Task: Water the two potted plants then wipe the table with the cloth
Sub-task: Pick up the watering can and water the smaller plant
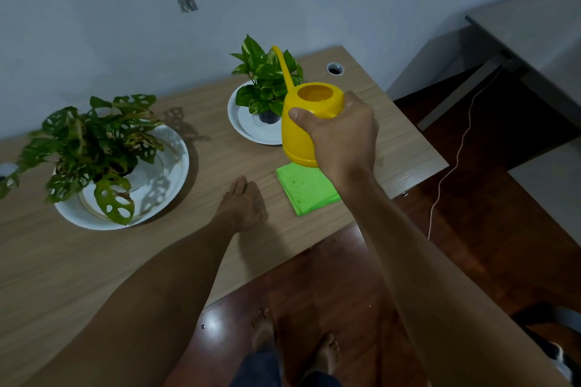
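My right hand [341,132] grips the handle of a yellow watering can [301,122], held above the wooden table [63,261] with its long spout rising past the small pothos plant [267,78]. That plant stands in a dark pot on a white plate [248,129]. A bigger plant with holed leaves [91,148] sits on a large white plate [163,179] at the left. A folded green cloth [306,190] lies flat under the can, near the table's front edge. My left hand [242,204] rests flat on the table, holding nothing.
A round cable hole [335,68] is in the table's far right corner. The wall runs behind the table. A grey desk [534,25] stands at the right, with a thin cable [452,163] trailing over the dark red floor. My bare feet show below.
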Available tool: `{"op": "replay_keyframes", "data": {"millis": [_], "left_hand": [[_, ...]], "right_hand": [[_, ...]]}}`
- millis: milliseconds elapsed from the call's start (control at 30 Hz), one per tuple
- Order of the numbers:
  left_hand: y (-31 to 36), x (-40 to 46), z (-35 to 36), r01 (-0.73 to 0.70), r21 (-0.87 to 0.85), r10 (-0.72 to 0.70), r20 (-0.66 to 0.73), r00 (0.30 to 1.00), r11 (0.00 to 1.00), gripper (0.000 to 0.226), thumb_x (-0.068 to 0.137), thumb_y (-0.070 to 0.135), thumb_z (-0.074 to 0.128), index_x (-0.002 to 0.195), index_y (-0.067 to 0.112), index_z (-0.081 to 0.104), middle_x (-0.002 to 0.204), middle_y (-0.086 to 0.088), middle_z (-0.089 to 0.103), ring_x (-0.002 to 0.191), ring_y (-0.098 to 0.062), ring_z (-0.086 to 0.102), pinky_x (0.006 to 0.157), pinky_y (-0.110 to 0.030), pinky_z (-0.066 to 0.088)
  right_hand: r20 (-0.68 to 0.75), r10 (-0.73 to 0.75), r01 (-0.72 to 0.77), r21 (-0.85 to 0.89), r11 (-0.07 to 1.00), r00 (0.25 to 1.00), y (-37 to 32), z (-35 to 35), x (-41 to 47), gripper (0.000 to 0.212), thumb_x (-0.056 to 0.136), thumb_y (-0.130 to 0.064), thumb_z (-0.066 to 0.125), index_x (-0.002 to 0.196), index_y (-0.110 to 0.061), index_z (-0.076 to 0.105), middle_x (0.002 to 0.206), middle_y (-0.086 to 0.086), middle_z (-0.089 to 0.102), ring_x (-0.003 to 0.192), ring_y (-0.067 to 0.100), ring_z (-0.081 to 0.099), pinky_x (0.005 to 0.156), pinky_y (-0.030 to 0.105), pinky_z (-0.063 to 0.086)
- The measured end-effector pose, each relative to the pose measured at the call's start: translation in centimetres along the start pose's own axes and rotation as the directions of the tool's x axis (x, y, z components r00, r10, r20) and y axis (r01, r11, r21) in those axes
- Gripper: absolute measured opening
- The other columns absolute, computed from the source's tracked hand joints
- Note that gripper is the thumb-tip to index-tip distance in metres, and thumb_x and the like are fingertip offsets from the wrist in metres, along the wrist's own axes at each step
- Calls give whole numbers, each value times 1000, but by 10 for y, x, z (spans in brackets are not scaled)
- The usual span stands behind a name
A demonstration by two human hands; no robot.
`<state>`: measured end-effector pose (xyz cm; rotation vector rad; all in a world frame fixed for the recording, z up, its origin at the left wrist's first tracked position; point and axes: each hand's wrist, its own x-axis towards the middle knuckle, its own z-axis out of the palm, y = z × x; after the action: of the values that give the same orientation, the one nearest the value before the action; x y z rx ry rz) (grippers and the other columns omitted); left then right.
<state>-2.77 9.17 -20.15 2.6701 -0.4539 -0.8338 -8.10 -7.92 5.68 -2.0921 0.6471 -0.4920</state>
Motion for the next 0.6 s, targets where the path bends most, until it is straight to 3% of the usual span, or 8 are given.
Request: {"op": "replay_keyframes", "data": {"millis": [133, 233, 600], "left_hand": [[-2, -1, 0, -1, -8, 1, -12, 1000, 1000, 99, 84, 56, 52, 162, 10, 11, 170, -17, -1, 159, -34, -1, 128, -49, 15], [-5, 0, 3, -14, -5, 14, -31, 999, 1000, 91, 91, 46, 58, 161, 10, 12, 170, -18, 0, 159, -34, 0, 128, -49, 16], [-4, -1, 5, -19, -5, 19, -45, 999, 1000, 87, 94, 44, 57, 161, 11, 13, 170, -17, 0, 159, -35, 1, 128, -48, 16]], "right_hand": [[8, -11, 11, 9, 1000, 1000, -1, 2, 2, 55, 71, -50, 88, 105, -12, 67, 102, 4, 73, 97, 25, 67, 75, 27, 46], [16, -16, 15, 22, 1000, 1000, -3, 5, 1, 55, 70, -50, 88, 105, -12, 67, 102, 4, 73, 98, 25, 67, 75, 26, 44], [9, -5, 5, 15, 1000, 1000, -2, 6, 6, 57, 69, -52, 88, 104, -13, 66, 102, 4, 73, 99, 27, 67, 79, 33, 54]]}}
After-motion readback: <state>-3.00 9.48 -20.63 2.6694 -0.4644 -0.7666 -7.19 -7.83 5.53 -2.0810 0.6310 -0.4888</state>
